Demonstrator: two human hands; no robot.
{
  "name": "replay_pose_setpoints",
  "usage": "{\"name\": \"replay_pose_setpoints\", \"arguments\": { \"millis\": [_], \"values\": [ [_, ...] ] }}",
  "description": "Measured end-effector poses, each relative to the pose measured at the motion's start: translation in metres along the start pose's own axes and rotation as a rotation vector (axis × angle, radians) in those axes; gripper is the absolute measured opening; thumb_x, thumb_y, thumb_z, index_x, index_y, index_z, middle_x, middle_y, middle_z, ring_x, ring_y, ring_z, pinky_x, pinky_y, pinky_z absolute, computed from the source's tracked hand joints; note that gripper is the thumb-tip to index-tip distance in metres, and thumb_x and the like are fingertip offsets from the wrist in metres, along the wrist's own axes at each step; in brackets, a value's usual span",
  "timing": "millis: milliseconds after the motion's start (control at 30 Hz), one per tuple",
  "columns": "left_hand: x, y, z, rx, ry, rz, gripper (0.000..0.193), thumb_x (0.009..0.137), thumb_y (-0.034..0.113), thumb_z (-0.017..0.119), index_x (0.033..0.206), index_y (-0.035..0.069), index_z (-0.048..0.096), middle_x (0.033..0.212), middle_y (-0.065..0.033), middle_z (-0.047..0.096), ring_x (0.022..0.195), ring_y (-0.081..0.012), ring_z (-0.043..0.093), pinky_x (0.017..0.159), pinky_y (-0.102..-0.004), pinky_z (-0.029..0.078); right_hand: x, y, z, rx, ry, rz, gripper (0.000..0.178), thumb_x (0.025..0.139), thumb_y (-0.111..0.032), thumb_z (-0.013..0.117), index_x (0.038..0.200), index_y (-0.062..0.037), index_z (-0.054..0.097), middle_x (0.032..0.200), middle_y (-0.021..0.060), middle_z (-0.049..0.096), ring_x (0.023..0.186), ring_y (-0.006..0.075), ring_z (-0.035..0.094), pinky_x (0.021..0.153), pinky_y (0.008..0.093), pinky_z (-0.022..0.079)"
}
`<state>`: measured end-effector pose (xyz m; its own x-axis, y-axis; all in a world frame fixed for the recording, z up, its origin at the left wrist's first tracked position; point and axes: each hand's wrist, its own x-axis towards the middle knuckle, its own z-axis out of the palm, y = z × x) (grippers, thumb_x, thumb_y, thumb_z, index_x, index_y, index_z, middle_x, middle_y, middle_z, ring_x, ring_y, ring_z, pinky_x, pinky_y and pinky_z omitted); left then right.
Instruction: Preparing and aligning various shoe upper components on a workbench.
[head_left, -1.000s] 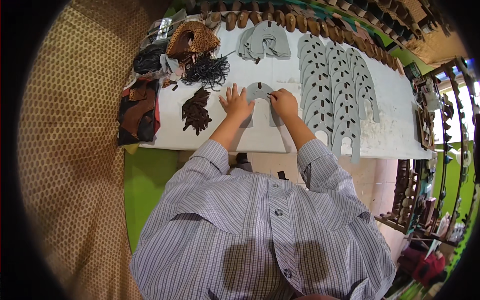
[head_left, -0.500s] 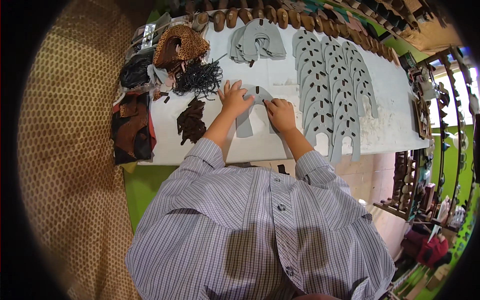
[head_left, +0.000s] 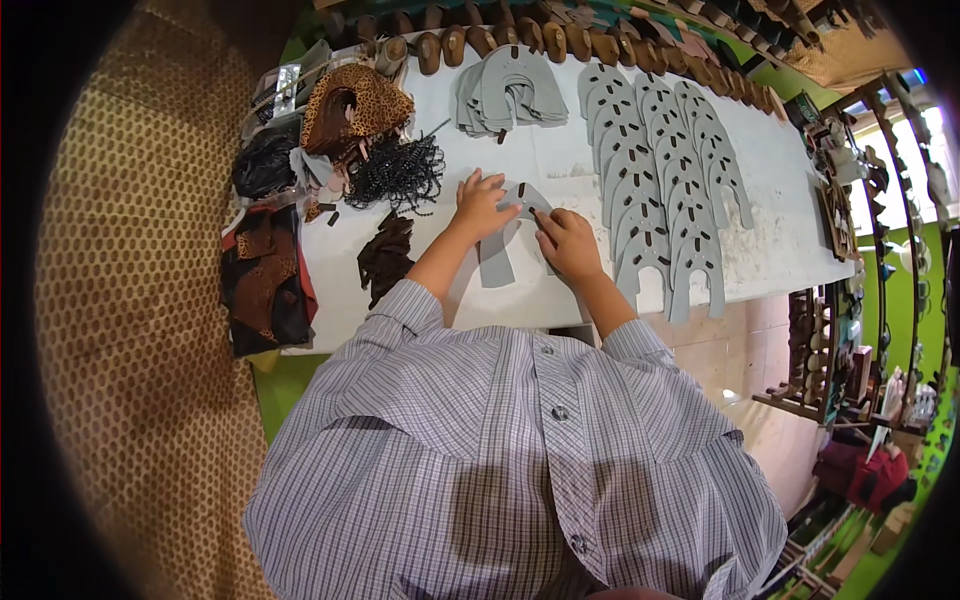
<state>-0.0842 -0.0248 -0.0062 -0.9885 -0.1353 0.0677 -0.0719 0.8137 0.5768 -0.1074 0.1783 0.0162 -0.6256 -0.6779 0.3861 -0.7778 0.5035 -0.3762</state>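
A grey U-shaped shoe-upper piece (head_left: 496,266) lies flat on the white table before me, its curve facing away. My left hand (head_left: 482,208) rests over its left side, fingers spread and holding nothing. At the curve's right side, the fingers of my right hand (head_left: 570,245) are drawn together on a small dark strip that is partly hidden by the fingertips. Another dark brown strip (head_left: 522,189) sits at the top of the curve. Left of my left forearm is a pile of dark brown strips (head_left: 386,258).
Overlapping rows of grey U-shaped pieces (head_left: 637,215) with dark strips lie to the right. A stack of grey pieces (head_left: 503,75) lies farther back. Black beaded cords (head_left: 395,172), leopard-print material (head_left: 358,98) and brown-and-black scraps (head_left: 265,275) crowd the left. Brown shoe forms (head_left: 555,42) line the far edge.
My right hand has shifted slightly right and nearer to me, still at the curve. The left hand has moved a little right and stays spread on the piece. The whole view has shifted slightly.
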Motion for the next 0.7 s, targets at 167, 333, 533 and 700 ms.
{"name": "replay_pose_setpoints", "arguments": {
  "millis": [167, 333, 533, 700],
  "values": [
    [0.005, -0.001, -0.002, -0.013, -0.009, 0.012, 0.042, 0.074, 0.041, 0.066, 0.089, 0.001, 0.066, 0.129, -0.0071, 0.049, 0.129, -0.0370, 0.026, 0.104, -0.0483, 0.020, -0.005, 0.005, -0.002, 0.012, 0.071, 0.179, 0.033, 0.078, -0.020, 0.061, 0.109, -0.0089, 0.061, 0.097, 0.0101, 0.057, 0.090, 0.0266, 0.054, 0.080, 0.0369, 0.042],
    [0.007, 0.001, -0.004, -0.001, -0.063, 0.062, 0.045, 0.073, 0.043, 0.065, 0.092, 0.003, 0.067, 0.131, -0.0059, 0.047, 0.130, -0.0368, 0.024, 0.104, -0.0504, 0.018, 0.000, -0.005, -0.012, -0.078, -0.056, 0.107, 0.035, 0.079, -0.028, 0.061, 0.111, -0.0149, 0.060, 0.111, 0.0095, 0.053, 0.105, 0.0261, 0.048, 0.091, 0.0457, 0.035],
    [0.004, 0.010, -0.006, 0.095, -0.124, 0.116, 0.047, 0.071, 0.046, 0.065, 0.097, 0.008, 0.068, 0.136, -0.0054, 0.040, 0.133, -0.0367, 0.018, 0.103, -0.0573, 0.012, -0.001, -0.001, -0.010, -0.178, -0.132, 0.054, 0.041, 0.081, -0.041, 0.055, 0.117, -0.0218, 0.057, 0.129, 0.0079, 0.044, 0.121, 0.0285, 0.037, 0.101, 0.0549, 0.022],
    [0.009, 0.013, -0.004, 0.133, -0.156, 0.057, 0.040, 0.073, 0.039, 0.065, 0.097, 0.007, 0.068, 0.138, -0.0039, 0.038, 0.132, -0.0369, 0.018, 0.104, -0.0590, 0.012, 0.001, 0.002, -0.007, -0.237, -0.178, 0.046, 0.042, 0.083, -0.046, 0.052, 0.120, -0.0260, 0.055, 0.133, 0.0065, 0.041, 0.124, 0.0296, 0.034, 0.102, 0.0547, 0.020]
  ]
}}
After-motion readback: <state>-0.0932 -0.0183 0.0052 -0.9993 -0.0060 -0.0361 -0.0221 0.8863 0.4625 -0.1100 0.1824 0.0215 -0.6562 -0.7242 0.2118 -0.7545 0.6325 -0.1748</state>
